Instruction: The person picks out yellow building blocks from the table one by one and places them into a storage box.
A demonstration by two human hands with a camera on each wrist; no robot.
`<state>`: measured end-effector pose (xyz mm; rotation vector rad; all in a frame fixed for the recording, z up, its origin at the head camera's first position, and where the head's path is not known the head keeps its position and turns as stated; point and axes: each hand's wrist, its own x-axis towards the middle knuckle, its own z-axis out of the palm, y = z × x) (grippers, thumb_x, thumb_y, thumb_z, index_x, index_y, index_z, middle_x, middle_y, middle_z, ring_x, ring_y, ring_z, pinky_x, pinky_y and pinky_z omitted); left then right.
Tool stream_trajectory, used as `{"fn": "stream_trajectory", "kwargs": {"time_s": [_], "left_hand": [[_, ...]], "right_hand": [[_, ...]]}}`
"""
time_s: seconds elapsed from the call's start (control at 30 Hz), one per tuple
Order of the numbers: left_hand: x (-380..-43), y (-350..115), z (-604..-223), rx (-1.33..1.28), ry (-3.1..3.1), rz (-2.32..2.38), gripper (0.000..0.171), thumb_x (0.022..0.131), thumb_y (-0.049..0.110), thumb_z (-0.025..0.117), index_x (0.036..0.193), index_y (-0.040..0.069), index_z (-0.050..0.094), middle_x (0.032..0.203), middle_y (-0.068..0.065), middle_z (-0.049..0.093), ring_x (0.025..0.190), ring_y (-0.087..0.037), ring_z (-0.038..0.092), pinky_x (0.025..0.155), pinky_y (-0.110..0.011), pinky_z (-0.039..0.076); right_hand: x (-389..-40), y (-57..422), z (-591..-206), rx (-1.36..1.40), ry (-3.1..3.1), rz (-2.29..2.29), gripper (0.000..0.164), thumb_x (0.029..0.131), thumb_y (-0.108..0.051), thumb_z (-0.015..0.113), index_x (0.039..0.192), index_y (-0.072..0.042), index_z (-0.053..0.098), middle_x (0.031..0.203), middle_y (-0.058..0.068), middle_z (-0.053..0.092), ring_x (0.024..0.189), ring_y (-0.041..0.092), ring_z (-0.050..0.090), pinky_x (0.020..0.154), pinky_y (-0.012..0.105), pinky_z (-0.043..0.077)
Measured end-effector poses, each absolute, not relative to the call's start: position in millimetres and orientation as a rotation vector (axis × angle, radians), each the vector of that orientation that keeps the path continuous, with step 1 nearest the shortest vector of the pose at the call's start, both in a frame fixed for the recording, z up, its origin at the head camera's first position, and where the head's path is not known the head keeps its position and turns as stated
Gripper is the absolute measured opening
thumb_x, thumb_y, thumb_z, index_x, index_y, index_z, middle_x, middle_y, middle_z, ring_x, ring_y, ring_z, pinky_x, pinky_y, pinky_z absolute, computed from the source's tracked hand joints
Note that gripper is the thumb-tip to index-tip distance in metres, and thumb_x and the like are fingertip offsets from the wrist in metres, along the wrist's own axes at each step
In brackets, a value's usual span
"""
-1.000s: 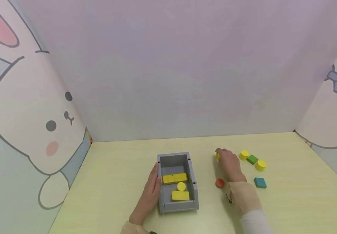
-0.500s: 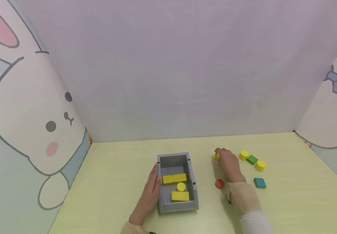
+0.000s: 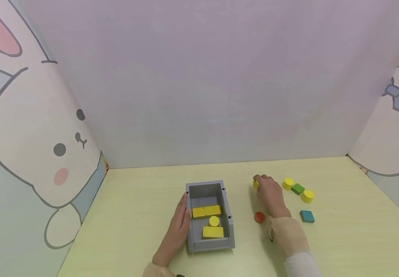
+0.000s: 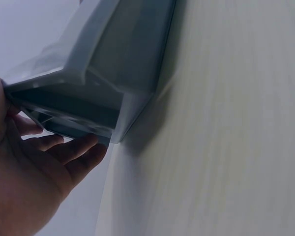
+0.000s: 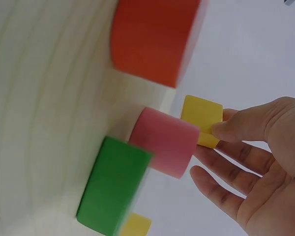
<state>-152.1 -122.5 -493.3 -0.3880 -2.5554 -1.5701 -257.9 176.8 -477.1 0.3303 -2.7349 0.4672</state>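
Along the left wall of a grey box (image 3: pixel 210 244), the left hand (image 3: pixel 178 227) rests with fairly straight fingers. In the left wrist view, its fingertips (image 4: pixel 83 157) touch the box's side. The right hand (image 3: pixel 271 194) pinches a yellow block (image 5: pixel 202 115) between thumb and fingers, beyond the box's right side. Below that hand in the right wrist view are a pink cylinder (image 5: pixel 164 142), a green block (image 5: pixel 113 187) and a red piece (image 5: pixel 152 39). The pink cylinder is hidden in the head view. Inside the box lie yellow bars (image 3: pixel 213 232) and a yellow cylinder (image 3: pixel 214 221).
Right of the right hand lie two yellow cylinders (image 3: pixel 288 183), a green block (image 3: pixel 298 189) and a teal block (image 3: pixel 307 216). A red disc (image 3: pixel 259 217) lies between the box and the right wrist. Printed walls enclose the pale table (image 3: pixel 144 200).
The yellow block in the right fingers looks slightly turned. Both hands and the box keep nearly the same places, while the whole head view has drifted very slightly.
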Motion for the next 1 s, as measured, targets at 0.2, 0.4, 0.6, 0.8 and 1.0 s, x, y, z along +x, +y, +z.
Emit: {"fn": "stream_trajectory", "kwargs": {"time_s": [0.2, 0.4, 0.6, 0.8, 1.0], "left_hand": [[-153, -123, -493, -0.394, -2.556, -1.554, 0.05, 0.101, 0.026, 0.027, 0.147, 0.01, 0.011, 0.153, -0.015, 0.015, 0.138, -0.027, 0.011, 0.111, -0.054, 0.018], [-152, -123, -495, -0.388, -2.567, -1.555, 0.051, 0.101, 0.028, 0.027, 0.147, 0.011, 0.01, 0.153, -0.012, 0.014, 0.138, -0.024, 0.01, 0.112, -0.053, 0.017], [-152, -123, -496, -0.399, -2.561, -1.551, 0.051, 0.101, 0.028, 0.027, 0.147, 0.012, 0.01, 0.154, -0.012, 0.014, 0.138, -0.026, 0.01, 0.111, -0.055, 0.017], [-152, -123, -495, -0.391, -2.566, -1.566, 0.051, 0.101, 0.028, 0.027, 0.147, 0.013, 0.009, 0.154, -0.01, 0.013, 0.138, -0.024, 0.01, 0.112, -0.055, 0.017], [-152, -123, -493, -0.381, -2.575, -1.569, 0.051, 0.101, 0.026, 0.028, 0.147, 0.012, 0.01, 0.154, -0.009, 0.013, 0.138, -0.022, 0.01, 0.112, -0.053, 0.017]], "right_hand": [[-253, 173, -472, 0.337, -2.719, 0.458, 0.027, 0.076, 0.011, 0.055, 0.099, 0.001, 0.064, 0.084, 0.018, 0.065, 0.073, 0.034, 0.058, 0.054, 0.046, 0.054], [-246, 168, -465, 0.351, -2.681, 0.445, 0.027, 0.075, 0.011, 0.055, 0.099, 0.001, 0.064, 0.085, 0.018, 0.065, 0.073, 0.034, 0.058, 0.054, 0.045, 0.054], [-242, 165, -461, 0.38, -2.616, 0.439, 0.027, 0.073, 0.013, 0.056, 0.096, 0.001, 0.065, 0.083, 0.018, 0.065, 0.071, 0.033, 0.058, 0.05, 0.043, 0.053], [-238, 162, -460, 0.383, -2.603, 0.451, 0.028, 0.072, 0.013, 0.057, 0.096, 0.001, 0.065, 0.085, 0.018, 0.065, 0.072, 0.033, 0.058, 0.053, 0.044, 0.054], [-235, 159, -458, 0.397, -2.594, 0.461, 0.028, 0.073, 0.012, 0.057, 0.096, 0.001, 0.065, 0.086, 0.018, 0.066, 0.072, 0.032, 0.058, 0.054, 0.043, 0.055]]}}
